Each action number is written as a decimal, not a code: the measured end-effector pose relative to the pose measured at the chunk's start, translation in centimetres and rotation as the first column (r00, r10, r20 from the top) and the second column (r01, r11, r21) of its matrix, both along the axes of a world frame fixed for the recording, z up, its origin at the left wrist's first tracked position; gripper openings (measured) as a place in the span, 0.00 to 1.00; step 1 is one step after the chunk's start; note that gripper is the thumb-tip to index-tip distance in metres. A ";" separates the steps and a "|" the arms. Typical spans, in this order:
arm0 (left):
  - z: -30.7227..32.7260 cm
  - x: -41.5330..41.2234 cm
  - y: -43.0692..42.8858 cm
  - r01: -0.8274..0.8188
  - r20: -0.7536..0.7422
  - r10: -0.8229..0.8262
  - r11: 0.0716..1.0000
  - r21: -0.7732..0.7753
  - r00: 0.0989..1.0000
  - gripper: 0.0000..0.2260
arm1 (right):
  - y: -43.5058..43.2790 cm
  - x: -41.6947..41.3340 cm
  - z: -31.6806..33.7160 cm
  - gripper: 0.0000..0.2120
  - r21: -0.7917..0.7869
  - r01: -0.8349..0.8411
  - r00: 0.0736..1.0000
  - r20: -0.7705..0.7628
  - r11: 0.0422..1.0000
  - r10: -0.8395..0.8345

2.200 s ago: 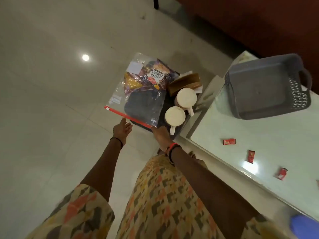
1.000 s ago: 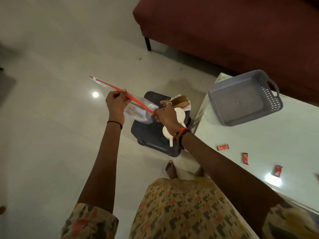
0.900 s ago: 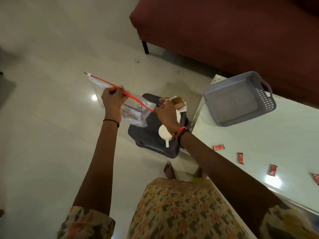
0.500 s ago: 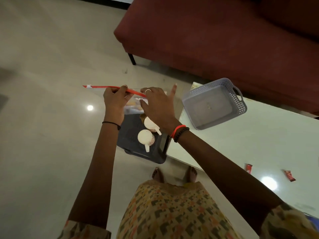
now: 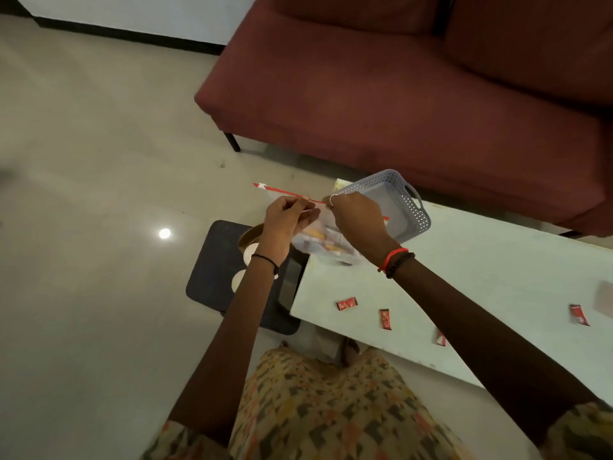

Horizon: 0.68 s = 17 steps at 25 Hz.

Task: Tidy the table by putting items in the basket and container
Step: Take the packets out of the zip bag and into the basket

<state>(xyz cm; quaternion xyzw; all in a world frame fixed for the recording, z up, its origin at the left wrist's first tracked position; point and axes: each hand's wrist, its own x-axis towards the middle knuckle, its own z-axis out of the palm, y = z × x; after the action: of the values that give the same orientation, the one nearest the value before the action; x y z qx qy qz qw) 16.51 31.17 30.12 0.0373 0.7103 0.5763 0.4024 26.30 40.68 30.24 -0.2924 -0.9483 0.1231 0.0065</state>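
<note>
I hold a clear zip bag (image 5: 323, 242) with a red seal strip over the table's left end. My left hand (image 5: 287, 219) and my right hand (image 5: 355, 215) both pinch its top edge, close together. Snack packets show through the plastic. The grey perforated basket (image 5: 409, 207) stands on the white table (image 5: 481, 270) just behind my right hand, partly hidden by it. Several small red sachets (image 5: 347, 303) lie scattered on the table's near side.
A dark tray (image 5: 212, 273) on the floor left of the table carries white cups (image 5: 248, 254) and a brown box, partly hidden by my left arm. A maroon sofa (image 5: 398, 78) stands behind the table. My bare feet are at the table's near edge.
I lifted the zip bag off the floor tray and carried it right, over the table's end. My right hand, briefly spread open, now pinches the seal again next to my left.
</note>
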 end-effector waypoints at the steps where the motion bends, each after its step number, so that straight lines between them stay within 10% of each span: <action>1: -0.3 0.4 0.0 0.002 -0.036 -0.001 1.000 0.022 0.999 0.07 | 0.7 1.1 -0.4 0.14 -0.015 0.011 1.000 0.000 1.000 -0.011; 7: -4.4 2.3 -1.6 0.103 -0.662 -0.240 0.965 -0.239 0.710 0.15 | 2.8 7.8 -2.3 0.13 -0.138 0.009 1.000 -0.018 0.990 -0.011; 17: -4.0 6.2 -0.9 0.236 -0.560 -0.240 0.968 -0.081 0.793 0.14 | 6.4 14.5 -2.9 0.12 -0.305 0.095 0.985 -0.109 0.948 -0.134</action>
<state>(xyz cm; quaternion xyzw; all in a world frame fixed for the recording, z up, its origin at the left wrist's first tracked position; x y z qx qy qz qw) 22.69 30.29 26.13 0.2936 0.7890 0.4817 0.2432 40.81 47.09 27.32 -0.3361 -0.8979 0.2827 0.0302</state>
